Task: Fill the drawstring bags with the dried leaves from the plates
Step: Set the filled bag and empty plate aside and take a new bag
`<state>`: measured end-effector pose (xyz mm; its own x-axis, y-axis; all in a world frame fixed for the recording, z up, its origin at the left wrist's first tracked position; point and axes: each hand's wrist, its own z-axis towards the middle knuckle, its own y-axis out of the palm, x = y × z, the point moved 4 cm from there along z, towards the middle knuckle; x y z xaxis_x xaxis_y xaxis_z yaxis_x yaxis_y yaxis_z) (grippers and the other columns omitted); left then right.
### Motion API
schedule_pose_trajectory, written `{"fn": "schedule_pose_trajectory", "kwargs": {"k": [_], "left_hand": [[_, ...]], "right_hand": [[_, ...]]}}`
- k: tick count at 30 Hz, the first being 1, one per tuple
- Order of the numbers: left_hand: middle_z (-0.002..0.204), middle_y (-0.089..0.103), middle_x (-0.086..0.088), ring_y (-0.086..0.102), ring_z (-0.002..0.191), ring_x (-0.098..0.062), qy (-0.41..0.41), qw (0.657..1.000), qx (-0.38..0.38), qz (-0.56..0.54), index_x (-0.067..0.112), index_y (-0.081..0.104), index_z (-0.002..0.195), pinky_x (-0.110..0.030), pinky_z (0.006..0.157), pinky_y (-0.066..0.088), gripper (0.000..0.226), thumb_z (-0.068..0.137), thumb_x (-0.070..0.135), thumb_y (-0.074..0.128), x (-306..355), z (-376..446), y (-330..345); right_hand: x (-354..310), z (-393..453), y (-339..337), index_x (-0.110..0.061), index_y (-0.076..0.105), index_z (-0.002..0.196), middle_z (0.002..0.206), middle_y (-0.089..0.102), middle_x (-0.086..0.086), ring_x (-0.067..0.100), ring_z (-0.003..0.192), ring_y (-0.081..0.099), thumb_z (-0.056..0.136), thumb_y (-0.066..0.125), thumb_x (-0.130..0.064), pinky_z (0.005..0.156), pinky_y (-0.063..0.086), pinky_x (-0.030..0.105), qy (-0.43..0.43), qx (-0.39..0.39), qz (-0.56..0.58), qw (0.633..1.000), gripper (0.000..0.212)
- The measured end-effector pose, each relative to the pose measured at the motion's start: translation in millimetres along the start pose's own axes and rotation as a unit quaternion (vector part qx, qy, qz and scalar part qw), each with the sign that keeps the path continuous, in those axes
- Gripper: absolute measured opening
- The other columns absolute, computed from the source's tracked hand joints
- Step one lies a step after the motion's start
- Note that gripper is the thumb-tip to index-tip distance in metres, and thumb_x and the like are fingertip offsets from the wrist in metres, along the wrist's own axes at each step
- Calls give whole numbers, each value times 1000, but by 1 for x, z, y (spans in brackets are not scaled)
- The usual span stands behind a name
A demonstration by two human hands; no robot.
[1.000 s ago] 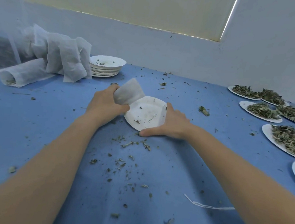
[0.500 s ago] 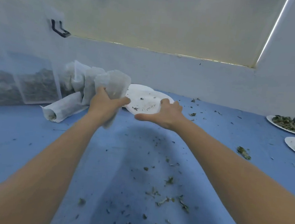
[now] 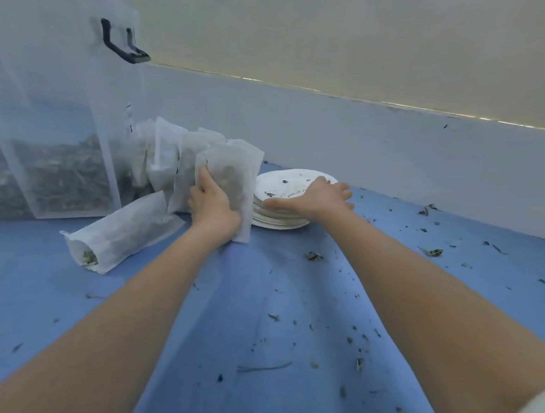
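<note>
My left hand (image 3: 213, 206) grips a filled white drawstring bag (image 3: 234, 176), standing it upright against a row of several other filled bags (image 3: 173, 161). One more filled bag (image 3: 120, 232) lies on its side in front, its open mouth toward me. My right hand (image 3: 316, 197) rests flat, fingers straight, on the top emptied white plate (image 3: 283, 184) of a stack of plates (image 3: 276, 220) just right of the bags.
A large clear plastic bin (image 3: 49, 140) with a black latch holds dried leaves at the left. The blue table cover (image 3: 256, 303) is strewn with leaf crumbs. A pale wall runs close behind the plates.
Both hands moved away from me to the back left: the left carried the filled bag to the row of bags, the right carried the emptied plate onto the stack.
</note>
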<state>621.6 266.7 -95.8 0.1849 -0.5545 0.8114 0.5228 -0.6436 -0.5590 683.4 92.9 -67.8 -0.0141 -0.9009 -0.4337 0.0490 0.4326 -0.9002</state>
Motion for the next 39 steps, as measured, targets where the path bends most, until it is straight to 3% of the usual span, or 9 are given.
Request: {"fn": "schedule_pose_trajectory", "kwargs": {"k": [6, 12, 16, 22, 25, 32, 39], "left_hand": [[139, 21, -21, 30, 124, -36, 1, 999, 33, 43, 14, -9, 147, -40, 101, 32, 95, 84, 11, 62, 3, 0, -1], [137, 22, -20, 27, 123, -36, 22, 994, 58, 90, 8, 0, 145, -40, 99, 33, 95, 79, 17, 68, 28, -49, -26], [137, 25, -21, 28, 123, -35, 49, 990, 69, 113, 7, 5, 144, -35, 99, 30, 96, 74, 13, 71, 42, -105, -47], [133, 24, -20, 29, 120, -34, 117, 988, -48, 84, 2, 16, 139, -37, 96, 36, 77, 82, 18, 64, 65, -201, -44], [132, 25, -21, 29, 119, -35, 172, 977, -90, 92, -1, 21, 136, -36, 92, 36, 64, 83, 11, 54, 85, -248, -33], [140, 21, -16, 22, 128, -29, 264, 940, -203, 72, 9, 12, 145, -30, 87, 33, 71, 84, 4, 49, 137, -367, 12], [137, 22, -16, 27, 125, -30, 337, 881, -326, 58, 11, 16, 143, -33, 92, 35, 69, 85, 10, 53, 186, -490, 76]], "right_hand": [[-7, -5, 7, -15, 28, 143, 154, -5, 22, 43, 139, 5, 59, 46, -89, 111, 11, 49, -47, 13, -36, 998, 113], [-7, -66, -15, -20, 35, 140, 149, 17, 16, 33, 137, 14, 75, 49, -75, 111, 18, 44, -112, 40, -25, 993, 87], [7, -130, -35, -19, 37, 138, 148, 19, 15, 32, 132, 21, 77, 53, -70, 106, 21, 42, -122, 42, -22, 991, 81], [41, -219, -63, -19, 33, 139, 150, 12, 17, 32, 136, 15, 80, 55, -64, 108, 19, 44, -91, 35, -15, 995, 78], [68, -257, -80, -20, 32, 141, 152, 9, 17, 33, 138, 14, 84, 53, -57, 109, 17, 45, -70, 42, -17, 997, 72], [171, -344, -131, -22, 29, 143, 151, 14, 15, 32, 138, 17, 89, 54, -45, 109, 21, 42, 24, 59, 11, 998, 64], [290, -420, -180, -21, 27, 145, 151, 18, 14, 33, 138, 19, 89, 54, -42, 107, 23, 46, 108, 63, -38, 991, 65]]}}
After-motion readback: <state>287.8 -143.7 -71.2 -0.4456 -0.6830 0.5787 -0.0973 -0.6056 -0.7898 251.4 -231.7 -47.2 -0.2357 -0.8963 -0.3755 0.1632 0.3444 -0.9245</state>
